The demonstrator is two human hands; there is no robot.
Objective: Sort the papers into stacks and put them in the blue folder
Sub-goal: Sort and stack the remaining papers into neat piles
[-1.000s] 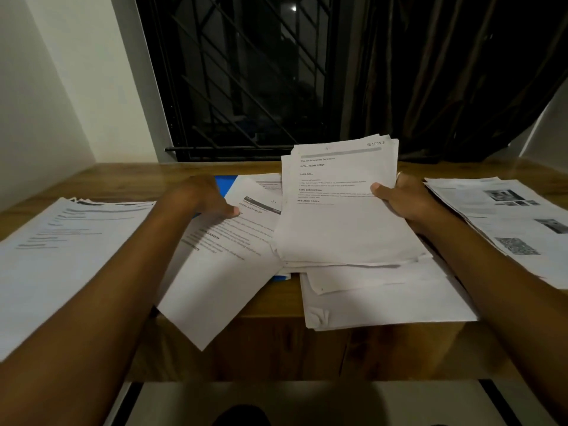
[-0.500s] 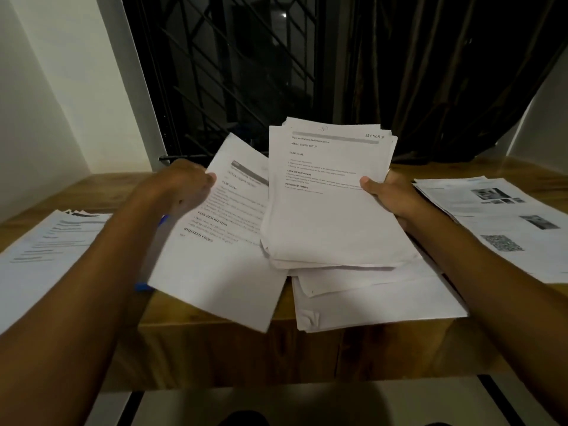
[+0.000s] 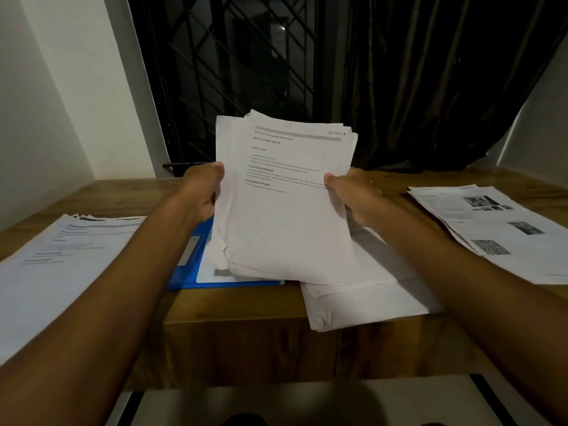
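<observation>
Two hands, the left hand [image 3: 201,192] and the right hand [image 3: 353,195], each grasp a side edge of a thick bundle of white printed sheets [image 3: 285,216], raised and tilted above the open blue plastic folder [image 3: 190,276] on the brown wooden table [image 3: 116,195]. A stack of text pages [image 3: 61,265] lies far left and a stack of picture pages [image 3: 498,232] far right, with a loose white pile [image 3: 368,299] at the front edge. Judged roughly midway: sorting unfinished, filing barely begun.
</observation>
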